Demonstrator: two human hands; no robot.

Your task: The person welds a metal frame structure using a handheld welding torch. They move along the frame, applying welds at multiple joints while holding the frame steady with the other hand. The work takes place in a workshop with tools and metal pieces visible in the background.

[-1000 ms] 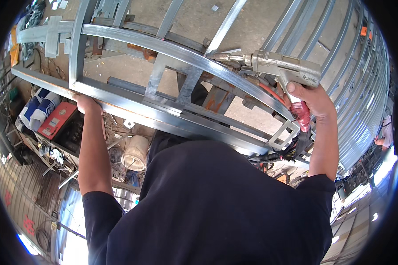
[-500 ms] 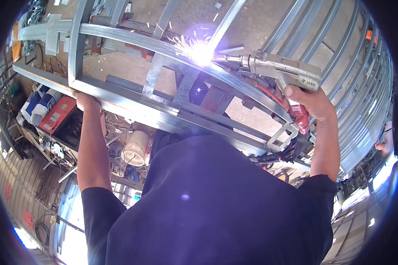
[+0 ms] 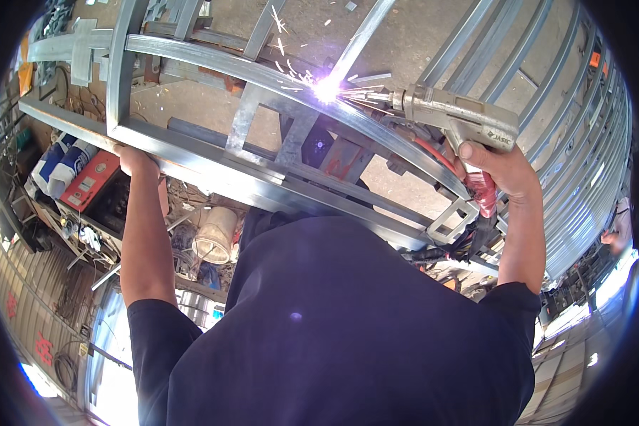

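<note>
My right hand (image 3: 500,170) is closed round the handle of a grey welding gun (image 3: 461,115) with red wrapping below the grip. Its tip points left at a bright arc (image 3: 326,89), where an upright steel tube (image 3: 362,41) meets a long crosswise tube (image 3: 220,64). Sparks spray from that joint, and glare hides the joint itself. On the left, my left hand (image 3: 136,162) grips the near edge of a wide steel frame tube (image 3: 206,167); the fingers on its far side are hidden. This tube runs across in front of my body.
Long curved metal bars (image 3: 547,71) lie in rows at the right. A red and black machine (image 3: 96,188) stands below left, near a dirty white bucket (image 3: 216,234). A flat steel bracket (image 3: 453,221) sits by the frame's right end. Another person's hand (image 3: 609,237) shows at the far right.
The arc's glow is smaller, and sparks now fly higher to the upper left. The welding gun has shifted very slightly right; my left hand keeps its hold on the tube.
</note>
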